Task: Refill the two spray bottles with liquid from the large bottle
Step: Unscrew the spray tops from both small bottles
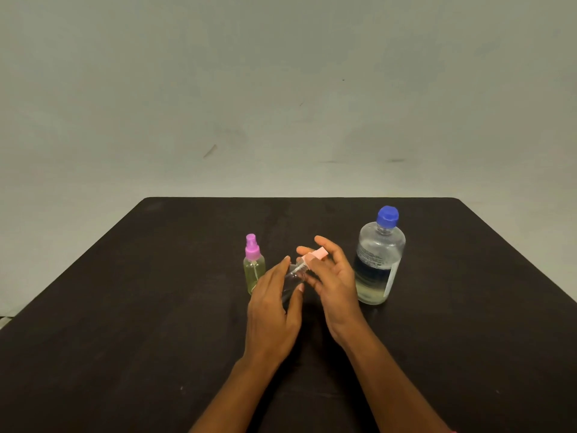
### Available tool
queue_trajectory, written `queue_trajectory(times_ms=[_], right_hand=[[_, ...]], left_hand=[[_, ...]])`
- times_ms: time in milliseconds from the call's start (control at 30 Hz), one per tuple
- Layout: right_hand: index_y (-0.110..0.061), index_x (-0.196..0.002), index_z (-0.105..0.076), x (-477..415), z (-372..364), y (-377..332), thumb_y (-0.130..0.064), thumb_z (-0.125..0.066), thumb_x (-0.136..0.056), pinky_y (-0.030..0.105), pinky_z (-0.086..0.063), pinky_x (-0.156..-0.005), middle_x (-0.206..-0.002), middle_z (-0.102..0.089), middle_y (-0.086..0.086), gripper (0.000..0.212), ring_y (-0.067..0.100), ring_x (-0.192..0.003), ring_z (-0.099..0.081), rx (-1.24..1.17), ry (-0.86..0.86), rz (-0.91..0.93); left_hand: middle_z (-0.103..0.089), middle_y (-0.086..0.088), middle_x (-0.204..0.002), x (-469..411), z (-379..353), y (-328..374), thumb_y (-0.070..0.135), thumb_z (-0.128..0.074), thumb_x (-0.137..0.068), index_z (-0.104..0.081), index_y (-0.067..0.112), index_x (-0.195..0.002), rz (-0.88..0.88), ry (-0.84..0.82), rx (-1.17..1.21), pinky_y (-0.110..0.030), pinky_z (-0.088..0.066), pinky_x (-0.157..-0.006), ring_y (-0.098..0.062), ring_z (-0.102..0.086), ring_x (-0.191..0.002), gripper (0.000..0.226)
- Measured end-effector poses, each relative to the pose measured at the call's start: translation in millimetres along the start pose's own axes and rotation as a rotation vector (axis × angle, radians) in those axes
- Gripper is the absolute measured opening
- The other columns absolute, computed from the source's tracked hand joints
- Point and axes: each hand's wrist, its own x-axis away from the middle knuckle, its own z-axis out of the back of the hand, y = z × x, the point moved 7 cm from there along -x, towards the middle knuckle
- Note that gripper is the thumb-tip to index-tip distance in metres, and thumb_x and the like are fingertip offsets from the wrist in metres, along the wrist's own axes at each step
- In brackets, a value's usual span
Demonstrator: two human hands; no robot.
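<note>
Head view: clear spray bottle (293, 278) (pink top) tilts between both hands.

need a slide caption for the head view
Left hand steadies a clear spray bottle while the right hand works its pink sprayer top; large blue-capped bottle stands capped alongside.

on the table (125, 307), spray bottle (254, 270) left, large bottle (379, 260) right.

Two bare forearms reach in from the lower edge toward the matte black rectangular table (125, 339). The left hand (274, 310) and the right hand (335, 289) wear no gloves, rings or watch. A sliver of pink fabric (453, 431) shows by the right arm at the table's near edge.
</note>
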Motion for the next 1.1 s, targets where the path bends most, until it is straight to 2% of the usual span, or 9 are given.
queue_trajectory(times_ms=[133, 233, 333, 433, 600, 767, 867, 967, 1100], right_hand=[[-0.022, -0.110, -0.064, -2, 4, 0, -0.004, -0.066, -0.086, 0.041, -0.055, -0.089, -0.100, -0.070, 0.006, 0.029, 0.024, -0.100, -0.067, 0.075, 0.067, 0.057], [-0.021, -0.108, -0.063, -2, 8, -11, -0.005, -0.067, -0.086, 0.039, -0.056, -0.084, -0.099, -0.070, 0.004, 0.028, 0.024, -0.099, -0.067, 0.080, 0.109, 0.129], [-0.021, -0.108, -0.062, 2, 12, -27, -0.005, -0.067, -0.086, 0.036, -0.055, -0.084, -0.099, -0.071, 0.001, 0.028, 0.016, -0.099, -0.068, 0.115, 0.162, 0.231], [-0.020, -0.106, -0.060, 13, 9, -46, -0.005, -0.069, -0.085, 0.027, -0.054, -0.084, -0.101, -0.070, 0.000, 0.027, 0.013, -0.099, -0.067, 0.197, 0.218, 0.398], [-0.018, -0.106, -0.056, 39, -3, -72, -0.008, -0.069, -0.086, 0.023, -0.053, -0.080, -0.103, -0.067, 0.001, 0.026, 0.020, -0.098, -0.066, 0.305, 0.263, 0.714], [-0.027, -0.113, -0.048, 49, -2, -86, -0.017, -0.060, -0.088, 0.024, -0.051, -0.085, -0.106, -0.058, -0.020, 0.029, 0.016, -0.098, -0.062, 0.250, 0.316, 0.842], [-0.015, -0.109, -0.056, 50, -1, -87, -0.012, -0.062, -0.089, 0.030, -0.052, -0.083, -0.106, -0.057, -0.011, 0.021, 0.022, -0.096, -0.060, 0.426, 0.365, 0.929], [0.001, -0.098, -0.064, 48, -7, -77, 0.001, -0.069, -0.083, 0.023, -0.049, -0.084, -0.102, -0.060, 0.010, 0.016, 0.023, -0.094, -0.059, 0.658, 0.348, 0.993], [-0.008, -0.097, -0.070, 38, -13, -52, -0.008, -0.063, -0.086, 0.020, -0.049, -0.078, -0.105, -0.060, 0.001, 0.013, 0.013, -0.095, -0.057, 0.882, 0.251, 0.911]], left_hand=[[-0.050, 0.018, -0.120, -1, 2, -1, 0.024, -0.055, -0.086, -0.048, 0.018, -0.134, 0.018, 0.012, 0.007, -0.013, -0.041, -0.093, -0.004, -0.053, -0.113, 0.048], [-0.050, 0.023, -0.117, -2, 3, -2, 0.022, -0.058, -0.087, -0.049, 0.018, -0.132, 0.035, 0.025, 0.028, -0.006, -0.039, -0.092, -0.001, -0.052, -0.111, 0.046], [-0.051, 0.025, -0.117, -2, 4, -2, 0.025, -0.057, -0.087, -0.050, 0.020, -0.130, 0.066, 0.044, 0.066, -0.014, -0.042, -0.094, 0.000, -0.053, -0.111, 0.044], [-0.057, 0.009, -0.120, -2, 6, -5, 0.017, -0.062, -0.089, -0.050, 0.019, -0.128, 0.101, 0.068, 0.101, -0.024, -0.045, -0.094, -0.005, -0.054, -0.111, 0.041], [-0.056, 0.007, -0.117, -2, 7, -8, 0.017, -0.062, -0.088, -0.045, 0.027, -0.118, 0.135, 0.080, 0.142, -0.012, -0.043, -0.086, -0.005, -0.055, -0.108, 0.036], [-0.056, 0.007, -0.116, -2, 7, -11, 0.017, -0.062, -0.088, -0.044, 0.031, -0.116, 0.134, 0.099, 0.160, -0.016, -0.045, -0.085, -0.005, -0.056, -0.106, 0.036], [-0.056, 0.008, -0.115, -3, 7, -10, 0.019, -0.062, -0.088, -0.043, 0.034, -0.114, 0.126, 0.107, 0.170, -0.007, -0.043, -0.082, -0.004, -0.056, -0.105, 0.035], [-0.057, 0.008, -0.114, -3, 8, -8, 0.016, -0.064, -0.087, -0.045, 0.032, -0.113, 0.121, 0.106, 0.181, -0.008, -0.044, -0.080, -0.005, -0.057, -0.104, 0.035], [-0.056, 0.005, -0.113, -2, 9, -3, 0.016, -0.063, -0.087, -0.047, 0.026, -0.115, 0.098, 0.114, 0.188, -0.003, -0.042, -0.076, -0.006, -0.057, -0.104, 0.033]])
